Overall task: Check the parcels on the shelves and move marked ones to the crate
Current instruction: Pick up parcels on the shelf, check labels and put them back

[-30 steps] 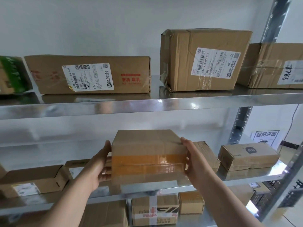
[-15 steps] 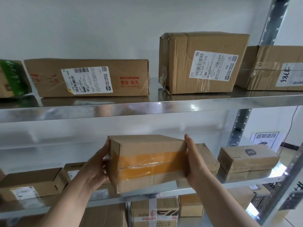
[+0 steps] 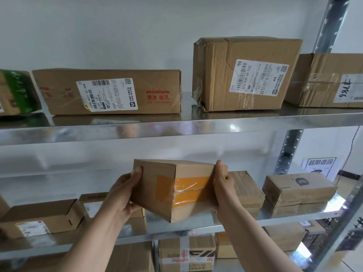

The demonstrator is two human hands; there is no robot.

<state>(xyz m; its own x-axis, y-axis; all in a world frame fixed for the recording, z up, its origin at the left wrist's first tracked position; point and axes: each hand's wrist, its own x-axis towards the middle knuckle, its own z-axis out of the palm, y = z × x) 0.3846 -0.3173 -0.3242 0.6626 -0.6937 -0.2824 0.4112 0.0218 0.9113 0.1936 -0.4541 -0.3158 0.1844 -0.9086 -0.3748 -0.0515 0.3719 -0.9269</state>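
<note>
A small cardboard parcel sealed with orange tape is lifted clear of the middle shelf and turned so one corner points at me. My left hand grips its left side, thumb on the front face. My right hand grips its right side, fingers wrapped behind. No label or mark shows on the faces I see. The crate is out of view.
The top shelf carries a long labelled box, a taller labelled box, a box marked 7766 and a green-printed one. Small boxes stand on the middle shelf, with others below. A steel upright stands at the right.
Both hands have lifted the orange-taped parcel off the middle shelf and rotated it, so its left end swung toward me and a corner now faces the camera.
</note>
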